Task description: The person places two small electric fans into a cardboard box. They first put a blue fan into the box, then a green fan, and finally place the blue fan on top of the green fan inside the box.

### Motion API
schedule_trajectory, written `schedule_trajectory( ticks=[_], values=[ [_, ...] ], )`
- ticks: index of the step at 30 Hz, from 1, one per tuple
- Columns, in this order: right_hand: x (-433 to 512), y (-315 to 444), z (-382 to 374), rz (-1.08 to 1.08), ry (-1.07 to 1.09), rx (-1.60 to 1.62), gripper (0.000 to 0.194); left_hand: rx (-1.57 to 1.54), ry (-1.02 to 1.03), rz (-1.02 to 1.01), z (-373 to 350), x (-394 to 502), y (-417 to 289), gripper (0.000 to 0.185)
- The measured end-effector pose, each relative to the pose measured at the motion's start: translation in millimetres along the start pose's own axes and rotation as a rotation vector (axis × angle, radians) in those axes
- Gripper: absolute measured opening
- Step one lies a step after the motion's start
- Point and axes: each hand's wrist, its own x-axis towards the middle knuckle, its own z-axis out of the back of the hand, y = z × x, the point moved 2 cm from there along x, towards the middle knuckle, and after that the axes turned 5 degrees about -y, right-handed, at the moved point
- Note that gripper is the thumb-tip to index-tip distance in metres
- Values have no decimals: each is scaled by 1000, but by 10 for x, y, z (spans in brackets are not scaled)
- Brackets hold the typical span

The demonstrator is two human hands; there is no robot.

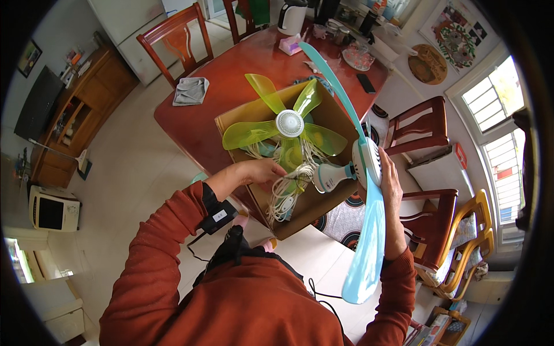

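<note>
My right hand (pixel 389 186) grips the white hub of a light-blue ceiling fan (pixel 374 207), whose long blades point toward the table and toward me. A white and teal motor housing (pixel 331 176) joins its hub on the left. My left hand (pixel 262 171) holds a bundle of white cord (pixel 294 181) with curled fingers; the fingertips are partly hidden. An open cardboard box (pixel 298 225) rests on the table. On top in it lies a fan with translucent yellow-green blades (pixel 246 134) and a round white grille (pixel 290 123). More cords and blue parts show beneath.
The red wooden table (pixel 186 121) bears a grey cloth (pixel 190 91), a tissue box (pixel 291 44), an electric kettle (pixel 292 17), a black phone (pixel 366 83) and a covered plate (pixel 358 58). Wooden chairs (pixel 420 125) stand at the right. A dustpan (pixel 82 166) is on the floor, left.
</note>
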Motion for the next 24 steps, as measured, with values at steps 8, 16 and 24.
schedule_trajectory(
  ticks=[8, 16, 24],
  values=[
    [-39, -115, 37, 17, 88, -103, 79, 252, -131, -92, -242, 118, 251, 30],
    [-147, -113, 104, -22, 74, -75, 77, 49, -330, 31, -415, 134, 323, 34],
    [-242, -79, 201, -72, 89, -117, 78, -465, -281, 76, -377, 87, 290, 31]
  ],
)
